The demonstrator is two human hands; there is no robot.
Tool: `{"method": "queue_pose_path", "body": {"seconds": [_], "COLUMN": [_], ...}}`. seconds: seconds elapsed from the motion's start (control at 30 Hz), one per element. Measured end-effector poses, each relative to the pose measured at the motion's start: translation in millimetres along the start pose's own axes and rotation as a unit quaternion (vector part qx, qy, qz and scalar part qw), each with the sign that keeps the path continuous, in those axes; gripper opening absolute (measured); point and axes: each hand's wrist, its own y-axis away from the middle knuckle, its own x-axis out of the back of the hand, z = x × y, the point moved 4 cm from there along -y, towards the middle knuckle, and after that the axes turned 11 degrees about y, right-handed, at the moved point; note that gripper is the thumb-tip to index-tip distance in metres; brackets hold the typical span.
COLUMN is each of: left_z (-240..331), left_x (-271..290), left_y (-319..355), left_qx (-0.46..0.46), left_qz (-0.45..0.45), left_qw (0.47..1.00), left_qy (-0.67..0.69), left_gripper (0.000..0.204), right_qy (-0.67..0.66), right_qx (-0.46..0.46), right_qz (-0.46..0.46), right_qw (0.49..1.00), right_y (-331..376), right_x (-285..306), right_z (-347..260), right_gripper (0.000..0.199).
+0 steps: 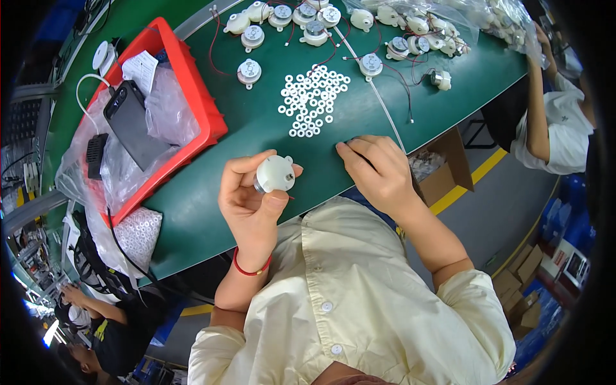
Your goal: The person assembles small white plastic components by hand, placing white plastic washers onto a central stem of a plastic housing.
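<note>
In my left hand (251, 204), a small round white gear motor (277, 173) is held up between thumb and fingers, its metal shaft facing up and toward the right. My right hand (377, 172) is at the table's near edge, right of the motor and apart from it. Its fingers are curled together with the tips low; a small dark spot shows by them, and what they hold, if anything, cannot be made out. Beyond both hands, many small white washers (314, 96) lie in a loose spread on the green table (192, 237).
More gear motors (371, 65) with thin wires lie along the far side, some by a clear plastic bag (500, 25). At left stands a red bin (215, 125) with a black phone (131, 122) on plastic. A bag of washers (138, 234) sits below it. Another person (552, 122) is at right.
</note>
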Motion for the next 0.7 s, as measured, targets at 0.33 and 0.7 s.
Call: {"method": "queue_pose_path", "body": {"seconds": [0.33, 0.7], "left_z": [-5, -22], "left_x": [5, -17], "left_y": [9, 18], "left_qx": [0.030, 0.003], "left_qz": [-0.010, -0.127], "left_qw": [0.995, 0.992], "left_qy": [0.089, -0.016], "left_gripper": [0.048, 0.049], "right_qy": [-0.100, -0.707], "right_qx": [-0.038, -0.354], "right_qz": [0.006, -0.130], "right_qw": [0.994, 0.598], "right_y": [8, 20], "right_x": [3, 0], "right_z": [11, -34], "right_gripper": [0.028, 0.034]}}
